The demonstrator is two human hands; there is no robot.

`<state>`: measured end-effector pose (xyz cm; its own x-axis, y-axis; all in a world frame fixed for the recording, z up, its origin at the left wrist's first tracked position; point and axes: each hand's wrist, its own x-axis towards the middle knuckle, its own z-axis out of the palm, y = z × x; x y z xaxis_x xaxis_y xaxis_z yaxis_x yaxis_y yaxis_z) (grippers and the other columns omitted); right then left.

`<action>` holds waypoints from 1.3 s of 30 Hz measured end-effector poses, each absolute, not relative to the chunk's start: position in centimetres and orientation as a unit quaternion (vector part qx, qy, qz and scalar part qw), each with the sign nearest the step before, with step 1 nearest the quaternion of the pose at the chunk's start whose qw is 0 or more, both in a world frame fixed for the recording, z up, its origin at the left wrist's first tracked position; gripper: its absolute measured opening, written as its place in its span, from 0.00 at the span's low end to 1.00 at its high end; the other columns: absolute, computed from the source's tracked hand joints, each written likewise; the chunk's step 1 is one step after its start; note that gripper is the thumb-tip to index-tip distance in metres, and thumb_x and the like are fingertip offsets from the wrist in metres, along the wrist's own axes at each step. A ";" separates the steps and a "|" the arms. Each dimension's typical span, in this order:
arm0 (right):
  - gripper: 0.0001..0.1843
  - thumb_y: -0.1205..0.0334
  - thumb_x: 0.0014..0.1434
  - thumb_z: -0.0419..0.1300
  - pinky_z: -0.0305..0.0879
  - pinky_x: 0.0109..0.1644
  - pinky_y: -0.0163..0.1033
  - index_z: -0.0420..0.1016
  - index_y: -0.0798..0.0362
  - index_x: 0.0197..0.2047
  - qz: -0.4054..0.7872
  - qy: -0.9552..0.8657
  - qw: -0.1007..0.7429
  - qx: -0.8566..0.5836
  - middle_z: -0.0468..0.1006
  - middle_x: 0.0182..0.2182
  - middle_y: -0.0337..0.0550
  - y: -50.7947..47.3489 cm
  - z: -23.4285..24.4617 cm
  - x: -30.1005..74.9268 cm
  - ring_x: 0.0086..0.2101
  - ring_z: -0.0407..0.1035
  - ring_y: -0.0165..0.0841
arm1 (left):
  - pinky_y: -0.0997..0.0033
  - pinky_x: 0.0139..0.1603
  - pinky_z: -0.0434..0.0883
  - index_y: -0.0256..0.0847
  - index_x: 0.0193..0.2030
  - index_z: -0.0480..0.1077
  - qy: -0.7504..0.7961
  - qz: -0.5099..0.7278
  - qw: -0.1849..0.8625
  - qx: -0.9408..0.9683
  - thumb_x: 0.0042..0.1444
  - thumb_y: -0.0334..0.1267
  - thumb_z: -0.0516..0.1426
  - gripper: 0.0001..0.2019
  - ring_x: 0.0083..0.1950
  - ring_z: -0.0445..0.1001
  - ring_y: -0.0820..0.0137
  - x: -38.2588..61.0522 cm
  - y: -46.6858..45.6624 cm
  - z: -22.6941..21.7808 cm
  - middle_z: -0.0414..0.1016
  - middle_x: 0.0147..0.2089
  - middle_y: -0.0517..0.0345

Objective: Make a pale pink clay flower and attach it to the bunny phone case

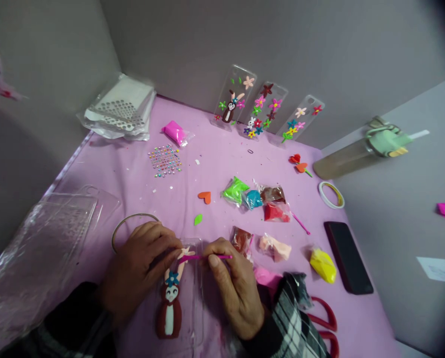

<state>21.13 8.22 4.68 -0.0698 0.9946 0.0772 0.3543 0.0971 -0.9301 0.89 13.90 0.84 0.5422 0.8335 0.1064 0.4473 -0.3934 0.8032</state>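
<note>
A clear phone case (196, 298) lies on the pink cloth (215, 159) in front of me, bearing a brown clay bunny (170, 308) with pale ears and a blue flower. My left hand (140, 268) rests on the case's left side, fingers curled and pinching at the bunny's ear tip. My right hand (233, 288) grips a thin pink modelling stick (203, 257), whose tip touches the ear tips near my left fingers.
Small bags of clay, green (234, 190), blue (253, 199), red (275, 212) and yellow (322, 265), lie right of centre. Three decorated cases (267, 107) lean on the back wall. A black phone (347, 257), tape roll (331, 194), red scissors (325, 323), gem sticker sheet (165, 160) and plastic packaging (36, 253) surround.
</note>
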 end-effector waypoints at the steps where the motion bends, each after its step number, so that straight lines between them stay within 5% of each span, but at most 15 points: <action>1: 0.10 0.65 0.73 0.49 0.63 0.37 0.33 0.70 0.50 0.41 0.391 -0.619 0.405 -0.548 0.72 0.32 0.37 8.2 4.7 21.1 0.33 0.68 0.29 | 0.61 0.50 0.64 0.46 0.42 0.75 0.403 0.262 0.374 0.793 0.70 0.40 0.54 0.08 0.46 0.70 0.63 0.9 13.9 0.8 0.75 0.40 0.60; 18: 0.10 0.67 0.71 0.53 0.64 0.37 0.32 0.73 0.51 0.38 0.339 -0.617 0.463 -0.539 0.74 0.31 0.37 8.1 4.5 21.1 0.33 0.69 0.28 | 0.60 0.49 0.64 0.45 0.41 0.75 0.409 0.253 0.383 0.788 0.70 0.41 0.54 0.10 0.46 0.70 0.62 0.9 14.0 1.0 0.76 0.40 0.59; 32: 0.15 0.63 0.75 0.46 0.65 0.39 0.33 0.72 0.49 0.41 0.308 -0.602 0.486 -0.555 0.73 0.30 0.36 7.4 4.9 21.1 0.32 0.69 0.27 | 0.60 0.49 0.66 0.46 0.41 0.76 0.413 0.253 0.376 0.790 0.69 0.42 0.54 0.10 0.46 0.71 0.61 0.9 13.9 0.8 0.77 0.40 0.59; 39: 0.15 0.64 0.75 0.47 0.67 0.43 0.35 0.74 0.49 0.53 0.317 -0.631 0.477 -0.524 0.76 0.35 0.40 7.5 5.5 21.1 0.37 0.71 0.30 | 0.59 0.48 0.67 0.46 0.41 0.76 0.415 0.241 0.382 0.789 0.70 0.44 0.53 0.12 0.45 0.71 0.61 0.9 14.0 1.3 0.77 0.39 0.58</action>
